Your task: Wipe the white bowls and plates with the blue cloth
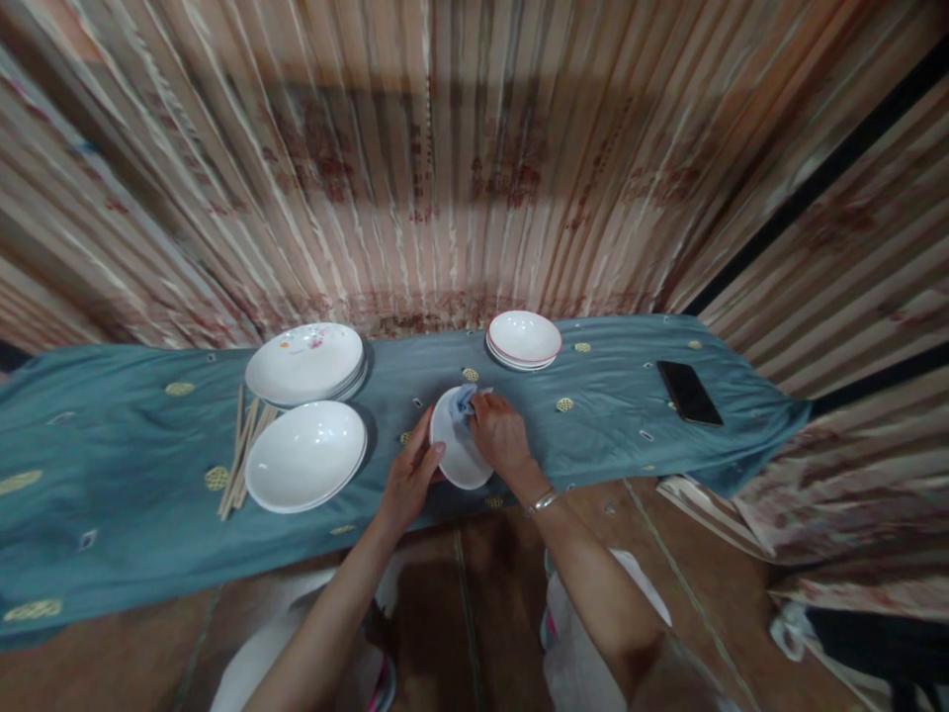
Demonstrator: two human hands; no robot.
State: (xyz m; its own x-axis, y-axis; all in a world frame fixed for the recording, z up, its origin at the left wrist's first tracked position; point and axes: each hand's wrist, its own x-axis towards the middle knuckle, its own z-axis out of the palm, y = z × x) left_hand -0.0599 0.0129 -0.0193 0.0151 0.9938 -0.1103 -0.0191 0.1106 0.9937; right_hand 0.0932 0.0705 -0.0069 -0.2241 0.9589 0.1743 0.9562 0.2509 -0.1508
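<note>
A small white dish [461, 457] is held tilted over the front part of the table. My left hand [413, 470] grips its left edge, the thumb on the inner face and the other fingers partly hidden behind it. In my right hand [500, 430], a bunched light blue cloth [464, 403] is pressed against the upper inside of the dish. The fingers of that hand are closed round the cloth, and a silver bangle [544, 502] circles the wrist.
On the patterned blue-green tablecloth [415, 376], stacked floral plates [297, 364], white bowls [305, 455] and several wooden chopsticks [243, 455] lie to the left. Red-rimmed bowls [525, 338] stand behind the dish. A black phone [689, 393] lies at the right. Pleated curtains [474, 178] hang behind.
</note>
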